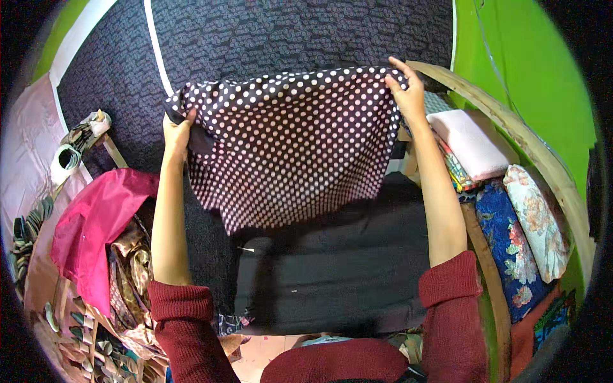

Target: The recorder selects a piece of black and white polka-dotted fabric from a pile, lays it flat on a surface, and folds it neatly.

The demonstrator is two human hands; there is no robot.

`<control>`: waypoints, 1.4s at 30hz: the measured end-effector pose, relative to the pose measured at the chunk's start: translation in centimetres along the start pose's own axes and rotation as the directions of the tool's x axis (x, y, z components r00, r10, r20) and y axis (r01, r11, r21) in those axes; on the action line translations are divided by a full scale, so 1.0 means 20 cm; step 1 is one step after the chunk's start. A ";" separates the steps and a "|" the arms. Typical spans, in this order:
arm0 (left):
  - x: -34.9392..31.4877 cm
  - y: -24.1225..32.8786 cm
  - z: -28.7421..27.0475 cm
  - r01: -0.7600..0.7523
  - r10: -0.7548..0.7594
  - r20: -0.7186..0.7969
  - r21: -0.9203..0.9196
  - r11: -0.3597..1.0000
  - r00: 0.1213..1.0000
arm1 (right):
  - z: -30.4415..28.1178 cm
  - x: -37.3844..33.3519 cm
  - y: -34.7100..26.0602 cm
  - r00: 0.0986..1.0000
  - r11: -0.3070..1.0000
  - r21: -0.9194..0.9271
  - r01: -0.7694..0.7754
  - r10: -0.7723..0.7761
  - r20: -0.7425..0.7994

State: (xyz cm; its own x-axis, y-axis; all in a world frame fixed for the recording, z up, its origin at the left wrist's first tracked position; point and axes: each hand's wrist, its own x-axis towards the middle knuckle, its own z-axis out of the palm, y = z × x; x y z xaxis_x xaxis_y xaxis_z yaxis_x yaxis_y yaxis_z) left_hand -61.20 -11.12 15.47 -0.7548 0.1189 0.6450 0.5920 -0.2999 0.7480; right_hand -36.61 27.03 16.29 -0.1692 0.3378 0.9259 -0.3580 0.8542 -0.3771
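A black cloth with white polka dots hangs stretched between my two raised hands, its lower edge drooping unevenly. My left hand grips its upper left corner, thumb on the near side, where a plain black patch of fabric shows. At the upper right corner, my right hand pinches the edge between thumb and fingers, with the index finger stretched out beyond it. Below the dotted cloth lies a plain black cloth on the surface in front of me; part of it is hidden.
A bright pink cloth and shiny gold-brown fabric lie at the left. Folded fabrics, one white, one blue floral and one white floral, line the right beside a curved wooden edge. Dark patterned fabric covers the far side.
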 end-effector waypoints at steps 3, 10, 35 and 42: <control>-0.08 0.06 -0.01 0.019 -0.016 0.034 -0.105 0.994 0.999 | -0.10 -0.04 -0.06 1.000 0.998 0.057 0.005 -0.006 0.015; -1.08 0.00 -0.35 0.441 -0.442 0.124 0.040 0.897 0.888 | -0.61 -0.98 -0.23 0.830 0.885 0.059 -0.463 0.409 0.380; -2.35 0.05 -0.83 0.725 -0.895 0.283 0.525 0.446 0.345 | -1.34 -1.81 -0.64 0.173 0.415 -0.477 -0.775 0.864 0.472; -2.29 0.08 -0.80 0.681 -0.962 0.195 0.679 0.274 0.193 | -1.30 -1.61 -0.61 0.083 0.383 -0.547 -0.745 0.866 0.493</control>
State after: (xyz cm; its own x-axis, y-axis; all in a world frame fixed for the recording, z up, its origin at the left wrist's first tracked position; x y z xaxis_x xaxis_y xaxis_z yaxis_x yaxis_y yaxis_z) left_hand -30.13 -32.26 -15.36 -0.6598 0.4961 -0.5644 -0.1594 0.6416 0.7503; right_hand -3.03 16.02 -8.33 -0.7770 0.5726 -0.2615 0.4911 0.2914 -0.8209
